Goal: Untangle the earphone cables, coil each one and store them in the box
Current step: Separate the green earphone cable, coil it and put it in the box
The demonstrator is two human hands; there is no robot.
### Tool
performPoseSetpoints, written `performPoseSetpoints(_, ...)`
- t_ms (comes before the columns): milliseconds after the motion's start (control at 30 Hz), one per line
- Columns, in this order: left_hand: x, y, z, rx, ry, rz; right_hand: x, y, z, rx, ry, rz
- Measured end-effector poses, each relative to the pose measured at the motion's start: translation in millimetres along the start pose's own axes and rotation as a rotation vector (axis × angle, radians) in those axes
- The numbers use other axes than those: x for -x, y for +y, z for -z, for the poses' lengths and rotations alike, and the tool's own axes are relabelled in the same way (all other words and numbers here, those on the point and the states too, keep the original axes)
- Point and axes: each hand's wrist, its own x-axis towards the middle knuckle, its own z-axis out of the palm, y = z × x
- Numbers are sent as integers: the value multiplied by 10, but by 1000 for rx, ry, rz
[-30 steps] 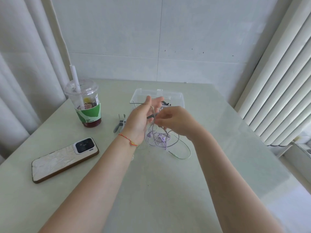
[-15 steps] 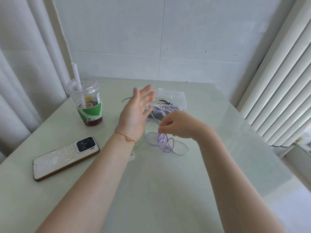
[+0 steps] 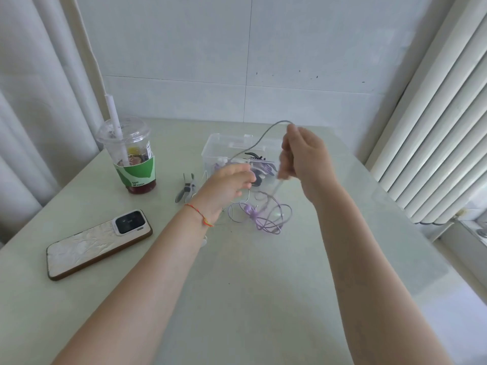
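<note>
A tangle of purple earphone cable (image 3: 266,216) lies on the table in front of a clear plastic box (image 3: 218,146). My right hand (image 3: 305,156) is raised above the tangle and pinches a thin grey cable (image 3: 259,139) that arcs up from its fingertips and runs down-left to my left hand (image 3: 226,184). My left hand hovers low by the box's front with fingers loosely curled around that cable; its grip is blurred. Dark and purple items lie inside the box.
A drink cup with a straw (image 3: 131,156) stands at the back left. A phone (image 3: 98,242) lies face down at the left. Small clippers (image 3: 185,191) lie left of the box. A radiator (image 3: 434,122) lines the right side.
My right hand has risen from the tangle, drawing the grey cable up into an arc. My left hand has dropped and closed from a raised flat pose.
</note>
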Motion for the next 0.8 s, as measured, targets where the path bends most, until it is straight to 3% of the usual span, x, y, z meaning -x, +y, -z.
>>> performPoseSetpoints(67, -42, -34, 55, -73, 119, 36, -41, -3, 87, 98, 104, 42)
performPoseSetpoints(167, -53, -23, 104, 22, 203, 90, -92, 44, 256, 559, 245, 35)
performPoseSetpoints(267, -46, 19, 95, 34, 259, 60, -86, 115, 342, 987, 213, -122)
performPoseSetpoints(333, -57, 16, 80, -6, 355, -7, -93, 126, 337, 1014, 121, -151)
performPoseSetpoints(500, 13, 25, 77, -334, 738, -357, 47, -76, 228, 742, -228, -20)
performPoseSetpoints(533, 28, 54, 65, -376, 714, -442, 89, -109, 194, 714, -286, 5)
performPoseSetpoints(600, 42, 134, 40, -314, 394, -469, 140, -129, 121, 652, -367, 31)
performPoseSetpoints(667, 68, 175, 10, -190, -35, -281, 145, -109, 54, 607, -388, 49)
performPoseSetpoints(700, 89, 168, 14, -182, -164, -187, 135, -94, 38, 601, -371, 61)
performPoseSetpoints(733, 111, 151, 34, -225, -206, -125, 113, -72, 36, 600, -333, 74)
performPoseSetpoints(800, 83, 94, 100, -297, -89, -96, 33, -4, 86, 571, -170, 62)
